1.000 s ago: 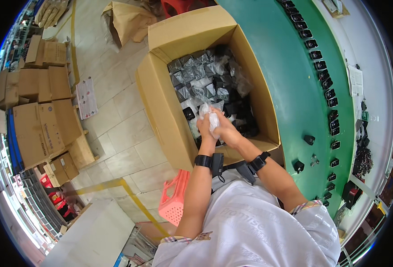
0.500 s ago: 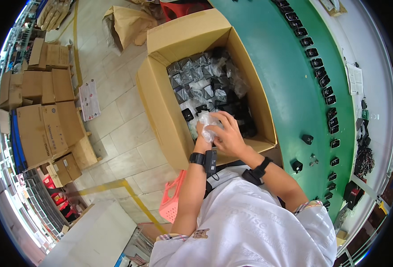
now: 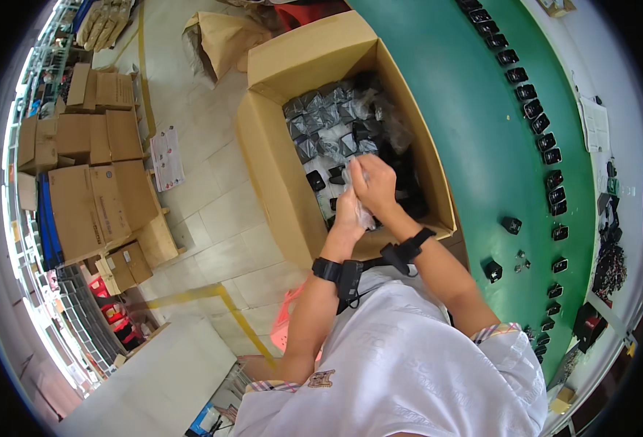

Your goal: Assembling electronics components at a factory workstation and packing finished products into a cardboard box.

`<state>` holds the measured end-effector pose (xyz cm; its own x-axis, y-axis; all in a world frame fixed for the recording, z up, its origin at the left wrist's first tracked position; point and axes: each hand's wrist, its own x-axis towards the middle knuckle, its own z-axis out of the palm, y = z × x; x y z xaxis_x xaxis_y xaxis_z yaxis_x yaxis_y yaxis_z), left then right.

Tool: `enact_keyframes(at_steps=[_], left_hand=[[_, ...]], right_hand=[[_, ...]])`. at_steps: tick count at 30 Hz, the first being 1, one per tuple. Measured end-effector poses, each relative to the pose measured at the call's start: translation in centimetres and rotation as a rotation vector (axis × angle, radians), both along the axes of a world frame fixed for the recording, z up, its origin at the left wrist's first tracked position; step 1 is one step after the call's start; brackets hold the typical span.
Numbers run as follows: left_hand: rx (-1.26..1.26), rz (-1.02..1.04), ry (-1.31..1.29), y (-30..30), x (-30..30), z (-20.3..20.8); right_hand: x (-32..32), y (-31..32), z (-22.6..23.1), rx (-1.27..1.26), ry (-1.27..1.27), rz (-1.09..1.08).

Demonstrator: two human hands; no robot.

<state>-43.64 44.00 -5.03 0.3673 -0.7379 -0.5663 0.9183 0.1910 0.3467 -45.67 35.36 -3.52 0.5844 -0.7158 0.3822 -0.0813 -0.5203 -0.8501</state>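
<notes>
Over the near half of an open cardboard box (image 3: 267, 178), both my hands are closed on a crumpled clear plastic bag (image 3: 366, 218). My left hand (image 3: 346, 215) grips it from below and to the left. From the right, my right hand (image 3: 376, 183) pinches its upper part, fingers bent and close to the left hand. Whatever the bag may contain is hidden by my fingers. Beneath them, inside the box, lie rows of grey-wrapped pieces (image 3: 321, 113), loose clear bags (image 3: 391, 127) and a bare black square piece (image 3: 315, 180).
To the right, a green table (image 3: 467, 138) carries a long row of small black devices (image 3: 532, 109). Two black pieces (image 3: 511, 224) and small bits (image 3: 523, 261) lie nearer. A pink basket (image 3: 283, 320) stands by my left arm; stacked cartons (image 3: 81, 211) are at far left.
My right hand has moved up and closed on the plastic, its fingers spread before. The left hand has shifted slightly right. The whole view has swung a little.
</notes>
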Motion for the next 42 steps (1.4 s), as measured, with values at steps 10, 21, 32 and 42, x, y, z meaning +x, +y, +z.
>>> enact_keyframes(at_steps=[10, 21, 32, 42], left_hand=[[0.097, 0.317, 0.05, 0.2, 1.8, -3.2], [0.169, 0.146, 0.1, -1.8, 0.7, -0.1], [0.124, 0.097, -0.139, -2.5, -1.8, 4.0], [0.171, -0.075, -0.09, 0.6, 1.4, 2.5]], right_hand=[[-0.7, 0.6, 2.4, 0.506, 0.218, 0.518], [-6.2, -1.2, 2.2, -0.124, 0.221, 0.458], [-2.5, -2.2, -1.2, 0.003, 0.204, 0.141], [-3.8, 1.6, -2.4, 0.238, 0.314, 0.261]])
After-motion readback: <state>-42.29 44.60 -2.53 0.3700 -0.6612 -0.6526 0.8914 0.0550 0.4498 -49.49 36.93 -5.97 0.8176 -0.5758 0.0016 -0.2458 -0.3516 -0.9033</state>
